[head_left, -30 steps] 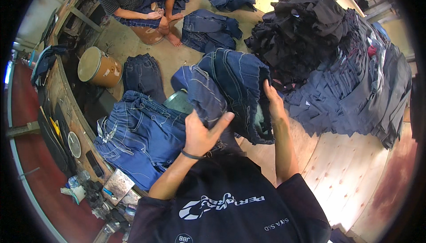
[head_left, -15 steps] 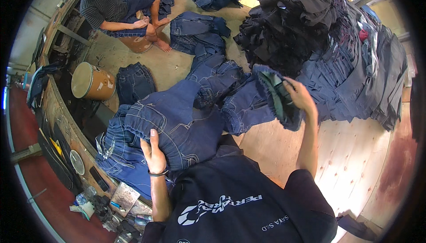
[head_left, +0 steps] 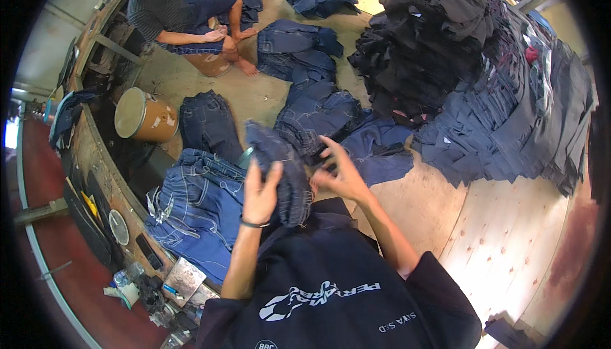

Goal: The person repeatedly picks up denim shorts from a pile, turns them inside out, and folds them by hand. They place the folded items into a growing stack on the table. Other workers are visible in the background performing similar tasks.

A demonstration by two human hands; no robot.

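Observation:
A pair of dark blue jeans (head_left: 287, 174), bunched and folded, is upright in front of my chest. My left hand (head_left: 259, 197) grips its left side, with the thumb on the near face. My right hand (head_left: 347, 180) is just to the right of the jeans, fingers spread, with nothing visible in it; whether a fingertip touches the cloth I cannot tell. To the left of my left hand lie more blue jeans (head_left: 207, 206) with pale stitching and loose light-coloured ties. Beyond my hands, another heap of jeans (head_left: 321, 110) stretches across the floor.
A brown drum (head_left: 149, 116) stands at the left beside folded jeans (head_left: 208, 123). Large piles of black cloth (head_left: 420, 43) and dark blue-grey cloth (head_left: 490, 132) rise on the right. A seated person (head_left: 172, 18) is at the far left. A phone (head_left: 149, 251) lies on the left ledge.
My right hand has come left and let go of the open end of the jeans. The jeans, earlier spread between both hands, are now bunched upright at my left hand.

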